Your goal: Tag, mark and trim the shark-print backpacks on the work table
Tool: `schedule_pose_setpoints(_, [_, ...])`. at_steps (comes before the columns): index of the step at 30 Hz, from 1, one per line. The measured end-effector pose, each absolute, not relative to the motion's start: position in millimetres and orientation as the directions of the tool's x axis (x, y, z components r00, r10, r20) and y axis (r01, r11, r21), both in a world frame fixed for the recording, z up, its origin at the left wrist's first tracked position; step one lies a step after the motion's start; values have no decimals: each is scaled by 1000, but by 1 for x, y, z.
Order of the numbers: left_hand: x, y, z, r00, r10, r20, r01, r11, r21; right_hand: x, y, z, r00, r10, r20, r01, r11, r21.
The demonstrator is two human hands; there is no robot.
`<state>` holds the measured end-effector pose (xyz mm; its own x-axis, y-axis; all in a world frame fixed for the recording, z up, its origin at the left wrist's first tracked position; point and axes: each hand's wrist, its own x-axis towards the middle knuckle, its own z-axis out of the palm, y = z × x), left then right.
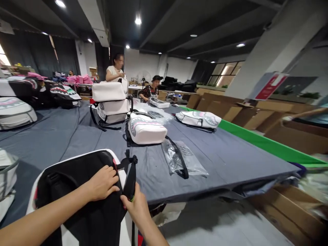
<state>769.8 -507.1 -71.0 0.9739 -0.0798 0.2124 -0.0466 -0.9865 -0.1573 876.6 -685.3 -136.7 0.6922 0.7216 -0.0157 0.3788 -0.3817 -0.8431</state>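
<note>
A white backpack (89,208) with a black padded back lies at the table's near edge, its back panel facing up. My left hand (104,182) rests on that black panel near its right edge, fingers together and stretched out over the surface. At the bag's right side, my right hand (138,204) is closed around a black shoulder strap (130,181), thumb towards the bag. The strap's upper end bends over beside the bag's top corner. Some of my right fingers are hidden behind the strap.
On the dark-covered table (212,160) are a white shark-mouth backpack (150,131), a clear plastic bag (188,160), a backpack stack (112,102) and another backpack (200,119). Two people work at the far side. Cardboard boxes (287,212) stand at right, beyond a green strip (256,138).
</note>
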Motion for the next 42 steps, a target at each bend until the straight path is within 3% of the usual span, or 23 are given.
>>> schedule_pose_setpoints(7, [771,-505,-64,993,-69,97,-72,-997,35,878,-682,-135,693,717,-70,363,-432,-826])
schedule_pose_setpoints(9, [770,-502,-61,993,-74,91,-78,-996,42,877,-683,-134,695,714,-79,370,-450,-813])
schedule_pose_setpoints(15, [767,-442,-35,965,-129,230,-71,-967,-245,875,-686,-133,711,691,-133,346,-508,-789])
schedule_pose_setpoints(18, [760,-431,-23,962,-86,260,-4,-954,-300,875,-689,-132,704,700,-120,342,-483,-806])
schedule_pose_setpoints(22, [756,-466,-29,975,-30,219,18,-977,-213,883,-703,-132,668,736,-108,362,-448,-817])
schedule_pose_setpoints(25, [756,-494,-45,983,-3,183,13,-996,-87,897,-721,-126,731,679,-73,349,-463,-814])
schedule_pose_setpoints(27, [756,-502,-53,982,17,187,22,-999,-26,904,-732,-112,786,618,-8,258,-340,-904])
schedule_pose_setpoints(29, [755,-503,-58,980,35,198,34,-999,10,907,-738,-90,805,591,40,119,-95,-988])
schedule_pose_setpoints(31, [754,-503,-59,979,48,198,42,-999,32,903,-737,-70,762,645,55,-17,105,-994])
schedule_pose_setpoints(35, [749,-503,-56,978,59,200,44,-996,77,882,-710,-62,458,888,-44,-271,92,-958])
schedule_pose_setpoints(38, [747,-504,-56,973,53,225,29,-994,110,863,-678,-76,527,848,-51,-437,218,-873])
schedule_pose_setpoints(40, [746,-505,-55,972,59,227,36,-994,104,853,-661,-85,655,755,26,-405,380,-831])
schedule_pose_setpoints(42, [746,-507,-52,976,57,212,44,-997,64,847,-651,-92,719,685,120,-254,420,-871])
